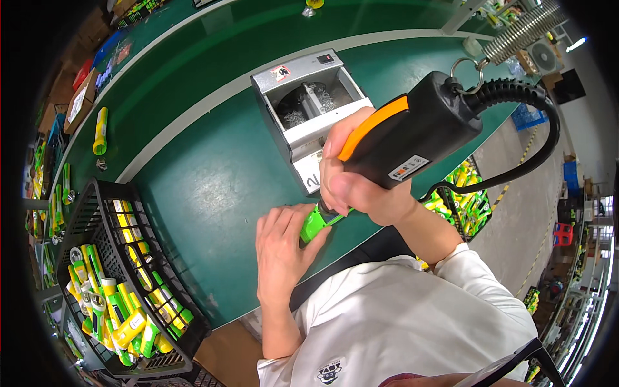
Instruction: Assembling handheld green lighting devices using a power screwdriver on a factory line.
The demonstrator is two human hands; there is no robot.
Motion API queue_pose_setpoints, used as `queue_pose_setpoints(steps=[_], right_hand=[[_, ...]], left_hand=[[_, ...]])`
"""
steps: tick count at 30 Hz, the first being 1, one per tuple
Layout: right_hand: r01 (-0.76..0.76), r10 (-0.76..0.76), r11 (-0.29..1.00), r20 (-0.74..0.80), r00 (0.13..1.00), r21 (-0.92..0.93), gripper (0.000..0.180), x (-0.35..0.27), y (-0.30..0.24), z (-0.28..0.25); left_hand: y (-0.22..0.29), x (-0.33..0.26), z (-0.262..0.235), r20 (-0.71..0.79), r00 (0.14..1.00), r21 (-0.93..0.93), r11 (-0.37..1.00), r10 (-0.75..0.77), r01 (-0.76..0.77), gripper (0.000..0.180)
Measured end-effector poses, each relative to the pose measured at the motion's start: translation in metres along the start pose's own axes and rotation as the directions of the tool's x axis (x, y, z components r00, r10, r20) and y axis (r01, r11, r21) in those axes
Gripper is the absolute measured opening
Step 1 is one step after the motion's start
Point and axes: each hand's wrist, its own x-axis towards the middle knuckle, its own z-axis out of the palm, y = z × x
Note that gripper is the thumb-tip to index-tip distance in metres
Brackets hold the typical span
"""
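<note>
My right hand [358,190] is closed around a black electric screwdriver [425,126] with an orange strip, tilted with its tip end down to the left. The tip meets a bright green plastic piece [314,226], though my fingers hide the exact contact. My left hand [282,248] rests on the green tabletop and grips that piece between thumb and fingers. Just beyond my hands stands a grey screw feeder [300,116], with many small screws [325,100] in its open tray.
A black plastic basket [106,193] at the left holds many yellow and green flashlights [119,316]. Another crate of them [467,200] stands at the right, below the table edge. The screwdriver hangs from a coiled spring [525,29]; its black cable [551,138] loops down the right side.
</note>
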Motion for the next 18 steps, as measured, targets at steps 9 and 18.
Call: queue_pose_setpoints(steps=[9,18], right_hand=[[-0.007,0.008,0.999,0.031,1.0,-0.041,0.028,-0.002,0.009,-0.001],[-0.062,0.062,0.998,0.043,0.997,-0.002,0.028,-0.009,0.02,0.009]], left_hand=[[-0.003,-0.001,0.003,-0.012,1.0,-0.004,1.0,-0.005,0.005,0.038],[-0.005,-0.003,0.0,-0.006,1.0,-0.033,0.999,-0.011,0.011,0.045]])
